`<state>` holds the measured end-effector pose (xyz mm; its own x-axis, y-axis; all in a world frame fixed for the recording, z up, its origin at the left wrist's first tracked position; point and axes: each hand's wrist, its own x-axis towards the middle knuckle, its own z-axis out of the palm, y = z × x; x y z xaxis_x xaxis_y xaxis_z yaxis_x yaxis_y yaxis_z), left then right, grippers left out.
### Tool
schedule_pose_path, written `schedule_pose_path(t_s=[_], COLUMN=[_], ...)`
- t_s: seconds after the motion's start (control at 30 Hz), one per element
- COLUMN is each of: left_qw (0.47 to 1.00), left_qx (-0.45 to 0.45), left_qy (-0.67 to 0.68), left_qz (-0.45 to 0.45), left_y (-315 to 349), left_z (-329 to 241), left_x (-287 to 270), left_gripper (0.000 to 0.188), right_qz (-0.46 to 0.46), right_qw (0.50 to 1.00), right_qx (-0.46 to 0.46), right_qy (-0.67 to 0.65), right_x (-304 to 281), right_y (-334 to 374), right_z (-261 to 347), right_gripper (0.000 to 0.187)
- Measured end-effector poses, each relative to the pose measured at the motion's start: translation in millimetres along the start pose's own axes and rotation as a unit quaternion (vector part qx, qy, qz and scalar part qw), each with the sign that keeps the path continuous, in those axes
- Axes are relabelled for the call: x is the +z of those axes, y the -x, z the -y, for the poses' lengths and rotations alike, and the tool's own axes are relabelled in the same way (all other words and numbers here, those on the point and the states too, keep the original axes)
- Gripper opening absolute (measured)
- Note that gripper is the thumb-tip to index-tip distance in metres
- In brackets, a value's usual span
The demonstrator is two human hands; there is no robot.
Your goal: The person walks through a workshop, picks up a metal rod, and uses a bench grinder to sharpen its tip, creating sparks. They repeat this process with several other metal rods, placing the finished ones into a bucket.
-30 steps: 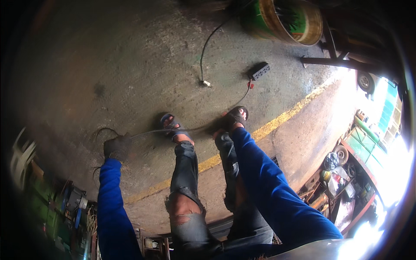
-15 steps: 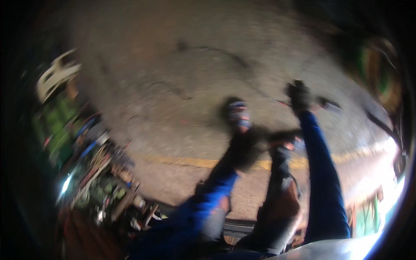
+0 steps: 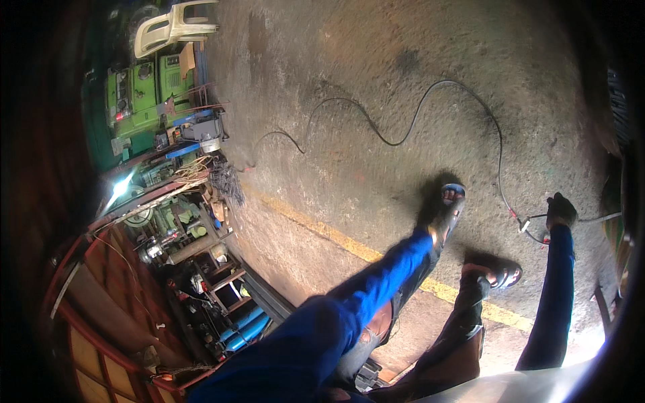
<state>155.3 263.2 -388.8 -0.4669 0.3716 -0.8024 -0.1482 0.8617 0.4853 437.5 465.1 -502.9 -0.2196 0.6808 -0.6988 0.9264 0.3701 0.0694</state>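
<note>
My right hand point(image 3: 562, 209), in a dark glove, is low over the concrete at the right. Its fingers look closed round a cable, with a dark length entering on one side and a grey length point(image 3: 600, 218) leaving on the other. Beside it on the floor lies a pale connector or clamp point(image 3: 524, 226) with red parts, joined to a long black cable point(image 3: 500, 144) that winds across the floor. My left arm, in a blue sleeve point(image 3: 376, 289), reaches down to my sandalled foot point(image 3: 451, 201). The left hand itself cannot be made out against the foot.
At the left stand a cream plastic chair point(image 3: 176, 27), a green machine point(image 3: 141, 94) and cluttered shelving with tools and blue cylinders point(image 3: 247, 329). A yellow line point(image 3: 336, 236) crosses the concrete floor. My other sandalled foot point(image 3: 505, 274) is near the right arm.
The view has swung, so the chair, shelving and line sit differently and the picture is sharper. My right hand appears farther right and lower, and the winding cable shows more fully.
</note>
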Motion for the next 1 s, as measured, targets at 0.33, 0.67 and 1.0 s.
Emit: schedule_pose_path(t_s=[0.33, 0.67, 1.0], left_qw=[0.896, 0.847, 0.855], left_qx=[0.138, 0.294, 0.347], left_qy=[-0.419, -0.424, -0.371], left_qz=[-0.054, 0.127, 0.103], left_y=[-236, -59, 100], left_z=[-22, -12, -17], left_x=[-87, -29, -172], left_gripper=[0.056, 0.041, 0.028], right_qz=[-0.065, -0.177, -0.12], right_qw=[0.97, 0.934, 0.846], right_qx=[-0.164, -0.097, -0.52], right_qy=[-0.168, -0.296, 0.019], right_x=[17, -99, -99], right_y=[144, 149, 175], right_z=[-54, 112, 195], right_gripper=[0.026, 0.1, 0.015])
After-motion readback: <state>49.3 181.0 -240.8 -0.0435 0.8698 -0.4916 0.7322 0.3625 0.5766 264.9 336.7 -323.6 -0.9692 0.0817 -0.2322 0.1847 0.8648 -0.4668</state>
